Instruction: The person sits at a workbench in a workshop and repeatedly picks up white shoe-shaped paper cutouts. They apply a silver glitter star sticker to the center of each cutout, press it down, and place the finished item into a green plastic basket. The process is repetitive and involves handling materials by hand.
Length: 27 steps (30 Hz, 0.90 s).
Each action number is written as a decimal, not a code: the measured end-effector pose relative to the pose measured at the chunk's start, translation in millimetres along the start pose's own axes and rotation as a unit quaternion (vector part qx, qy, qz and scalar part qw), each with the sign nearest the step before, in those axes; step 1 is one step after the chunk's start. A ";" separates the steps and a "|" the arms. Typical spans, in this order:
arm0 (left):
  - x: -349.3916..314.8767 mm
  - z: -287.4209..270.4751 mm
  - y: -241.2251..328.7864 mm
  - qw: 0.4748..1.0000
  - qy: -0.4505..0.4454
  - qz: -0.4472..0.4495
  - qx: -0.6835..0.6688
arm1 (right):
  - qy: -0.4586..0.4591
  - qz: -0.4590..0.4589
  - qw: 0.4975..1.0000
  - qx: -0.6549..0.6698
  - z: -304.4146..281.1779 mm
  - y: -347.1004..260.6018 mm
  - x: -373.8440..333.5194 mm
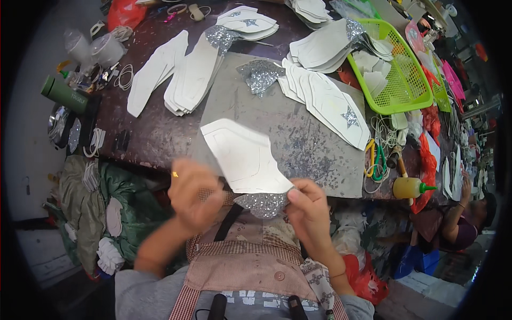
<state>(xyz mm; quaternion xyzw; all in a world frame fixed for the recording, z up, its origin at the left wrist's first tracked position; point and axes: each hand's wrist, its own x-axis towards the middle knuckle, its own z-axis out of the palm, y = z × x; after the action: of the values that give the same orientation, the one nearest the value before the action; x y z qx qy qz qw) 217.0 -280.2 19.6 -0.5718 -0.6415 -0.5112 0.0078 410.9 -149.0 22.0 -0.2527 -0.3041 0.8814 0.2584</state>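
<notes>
My right hand (pixel 310 209) pinches the corner of a white cut panel (pixel 240 154) between thumb and fingers. A silver glitter piece (pixel 264 205) hangs along the panel's lower edge, beside the same fingertips; whether the two are joined I cannot tell. The panel is tilted over the near edge of a grey paint-stained board (pixel 320 173). My left hand (pixel 194 194) is just left of the panel, apart from it, with curled fingers smeared by motion. On the board lie another glitter piece (pixel 260 73) and a fanned stack of white panels (pixel 325 104) with a silver star on top.
More white panel stacks (pixel 194 72) lie at the back. A lime-green basket (pixel 426 101) holds white pieces. To the right are yellow-and-green-handled scissors (pixel 378 162) and a yellow glue bottle (pixel 408 188). A green bottle (pixel 64 93) stands far left. Another person (pixel 461 226) sits far right.
</notes>
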 end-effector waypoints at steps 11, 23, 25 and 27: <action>-37.6 -0.4 45.0 0.872 -0.172 -0.394 -0.233 | -0.049 0.079 0.970 -0.226 -8.2 16.8 -27.4; -45.8 5.1 46.4 0.886 -0.089 -0.399 -0.219 | -0.139 0.112 0.924 -0.337 -7.6 13.2 -15.0; -44.6 6.9 46.0 0.864 -0.094 -0.442 -0.221 | -0.128 0.109 0.945 -0.281 -3.1 16.4 -12.1; -44.5 6.4 41.2 0.890 -0.117 -0.395 -0.197 | -0.119 0.087 0.963 -0.224 3.1 22.1 -8.9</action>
<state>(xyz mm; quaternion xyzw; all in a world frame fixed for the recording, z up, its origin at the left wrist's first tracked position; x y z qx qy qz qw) 266.7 -315.4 16.7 -0.3165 -0.6967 -0.5175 -0.3829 408.9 -170.7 12.0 -0.2227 -0.4992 0.8336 0.0795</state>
